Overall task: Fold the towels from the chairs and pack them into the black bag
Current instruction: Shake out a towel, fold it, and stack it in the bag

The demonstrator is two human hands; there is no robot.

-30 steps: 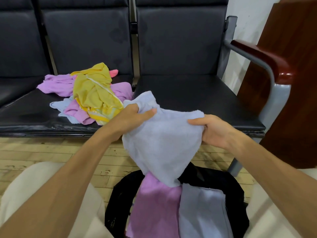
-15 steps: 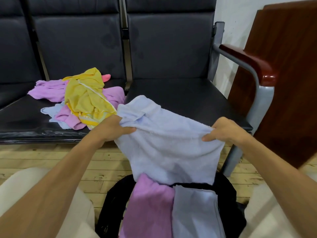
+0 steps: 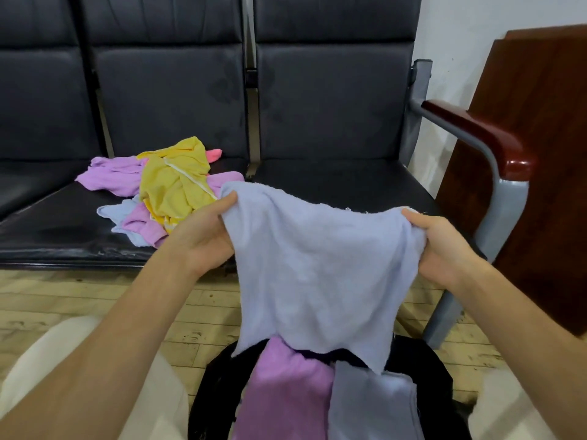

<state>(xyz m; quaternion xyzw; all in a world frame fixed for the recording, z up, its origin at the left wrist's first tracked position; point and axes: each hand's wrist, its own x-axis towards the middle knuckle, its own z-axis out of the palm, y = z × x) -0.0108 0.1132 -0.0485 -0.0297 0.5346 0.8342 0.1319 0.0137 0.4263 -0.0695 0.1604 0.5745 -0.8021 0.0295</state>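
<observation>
The left hand (image 3: 200, 236) at 9 o'clock and the right hand (image 3: 444, 246) at 3 o'clock each pinch a top corner of the blue towel (image 3: 317, 265), which is spread above the black bag (image 3: 212, 392) at 6 o'clock. Its ragged lower edge brushes the packed towels (image 3: 286, 392) and could snag, skewing the fold.

Black chair seat (image 3: 47, 230) is carrying a towel pile (image 3: 165, 188) at ten o'clock (yellow topmost); wooden floor (image 3: 63, 300) is bearing the black bag (image 3: 425, 366) at six o'clock.
</observation>
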